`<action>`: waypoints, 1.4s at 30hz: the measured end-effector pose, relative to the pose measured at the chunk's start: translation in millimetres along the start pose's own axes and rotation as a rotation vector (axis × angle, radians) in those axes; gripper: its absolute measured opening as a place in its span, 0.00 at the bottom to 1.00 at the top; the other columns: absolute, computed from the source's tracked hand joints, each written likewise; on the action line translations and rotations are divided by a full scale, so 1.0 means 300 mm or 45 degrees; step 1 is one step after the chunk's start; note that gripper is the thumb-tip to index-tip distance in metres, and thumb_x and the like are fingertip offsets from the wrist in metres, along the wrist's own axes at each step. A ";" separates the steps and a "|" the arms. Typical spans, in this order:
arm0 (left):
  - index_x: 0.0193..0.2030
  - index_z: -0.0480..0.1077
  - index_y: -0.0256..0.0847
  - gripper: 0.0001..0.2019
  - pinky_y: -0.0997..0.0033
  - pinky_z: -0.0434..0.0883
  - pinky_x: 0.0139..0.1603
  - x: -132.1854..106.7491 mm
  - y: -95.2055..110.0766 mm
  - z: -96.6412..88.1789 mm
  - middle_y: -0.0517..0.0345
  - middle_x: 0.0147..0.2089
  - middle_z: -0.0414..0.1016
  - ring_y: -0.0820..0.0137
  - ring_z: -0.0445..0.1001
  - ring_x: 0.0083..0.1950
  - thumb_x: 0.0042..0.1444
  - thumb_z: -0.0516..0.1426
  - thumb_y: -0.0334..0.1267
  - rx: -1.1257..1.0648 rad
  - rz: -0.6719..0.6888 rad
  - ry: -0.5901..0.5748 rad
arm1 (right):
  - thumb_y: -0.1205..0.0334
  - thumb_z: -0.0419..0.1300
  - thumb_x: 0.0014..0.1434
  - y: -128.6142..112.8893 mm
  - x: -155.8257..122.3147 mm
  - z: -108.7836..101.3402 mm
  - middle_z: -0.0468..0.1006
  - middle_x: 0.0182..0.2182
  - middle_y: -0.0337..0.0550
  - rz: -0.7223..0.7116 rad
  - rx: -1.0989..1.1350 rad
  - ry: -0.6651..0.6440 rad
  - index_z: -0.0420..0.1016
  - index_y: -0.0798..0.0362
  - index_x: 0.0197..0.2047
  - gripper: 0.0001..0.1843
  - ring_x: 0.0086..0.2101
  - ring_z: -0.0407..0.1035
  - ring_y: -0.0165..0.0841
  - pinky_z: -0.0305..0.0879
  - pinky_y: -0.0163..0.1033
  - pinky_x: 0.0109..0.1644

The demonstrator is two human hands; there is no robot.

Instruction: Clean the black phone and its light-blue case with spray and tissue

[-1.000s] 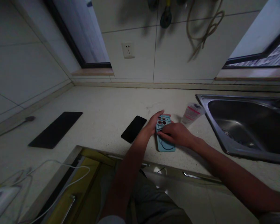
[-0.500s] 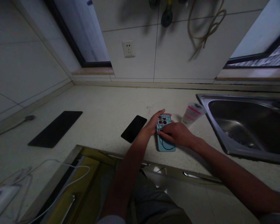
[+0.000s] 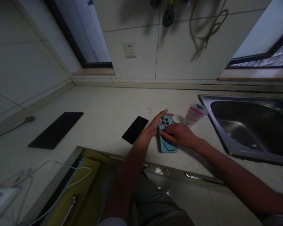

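Note:
A teal phone case (image 3: 169, 148) with dark curved lines and several round camera openings lies back side up near the counter's front edge. Whether a phone sits inside it I cannot tell. My left hand (image 3: 155, 125) grips its left side and upper end, the fingers reaching around the top. Over the middle of the case, my right hand (image 3: 179, 134) is closed, its thumb and fingers bunched against the back; anything between the fingertips is hidden. Just left of my left hand, a black smartphone (image 3: 135, 130) rests flat, its dark glossy face up.
Behind my right hand stands a clear plastic cup (image 3: 194, 115) with pink print, beside the steel sink (image 3: 217, 131). A black flat mat (image 3: 56, 130) lies at the left. White cables (image 3: 79, 168) and a white power strip (image 3: 3, 201) are at the lower left.
The upper part of the phone case has shifted very slightly to the right under my hands. Both hands keep almost the same position and grip.

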State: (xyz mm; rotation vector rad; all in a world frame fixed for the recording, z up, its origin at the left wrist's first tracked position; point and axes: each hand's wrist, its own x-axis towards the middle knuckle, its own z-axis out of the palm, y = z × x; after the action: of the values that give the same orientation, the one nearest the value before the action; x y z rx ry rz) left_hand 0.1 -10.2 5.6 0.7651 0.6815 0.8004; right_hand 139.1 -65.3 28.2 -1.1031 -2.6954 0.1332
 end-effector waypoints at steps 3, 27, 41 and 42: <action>0.51 0.74 0.31 0.22 0.69 0.72 0.39 0.004 -0.001 -0.001 0.48 0.31 0.79 0.68 0.77 0.30 0.65 0.51 0.49 -0.012 0.010 0.006 | 0.53 0.48 0.71 0.000 0.000 0.000 0.77 0.24 0.44 0.007 0.003 0.006 0.76 0.54 0.28 0.25 0.26 0.66 0.32 0.49 0.38 0.33; 0.44 0.75 0.34 0.17 0.70 0.71 0.39 0.006 -0.003 0.005 0.51 0.30 0.78 0.69 0.76 0.31 0.63 0.55 0.48 -0.028 -0.013 0.051 | 0.52 0.49 0.70 -0.005 -0.002 -0.001 0.77 0.25 0.44 0.036 0.006 0.003 0.77 0.53 0.29 0.24 0.27 0.67 0.32 0.50 0.38 0.33; 0.38 0.75 0.36 0.12 0.71 0.71 0.39 0.022 -0.018 0.001 0.53 0.28 0.78 0.70 0.76 0.30 0.62 0.56 0.43 -0.007 0.000 0.103 | 0.53 0.48 0.71 -0.009 -0.001 0.010 0.79 0.27 0.45 0.016 -0.008 -0.012 0.76 0.53 0.29 0.24 0.28 0.68 0.33 0.52 0.38 0.34; 0.38 0.75 0.36 0.12 0.71 0.71 0.39 0.023 -0.020 0.000 0.54 0.28 0.78 0.70 0.76 0.30 0.62 0.55 0.43 -0.006 0.008 0.099 | 0.54 0.48 0.71 -0.011 -0.001 0.010 0.79 0.27 0.45 0.014 -0.011 -0.012 0.77 0.53 0.29 0.24 0.28 0.69 0.33 0.52 0.38 0.34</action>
State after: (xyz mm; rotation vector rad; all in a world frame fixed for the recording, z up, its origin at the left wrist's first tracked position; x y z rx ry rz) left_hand 5.8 -7.2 -0.9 0.7351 0.7473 0.8404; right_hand 136.4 -68.0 25.9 -1.1229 -2.7005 0.1290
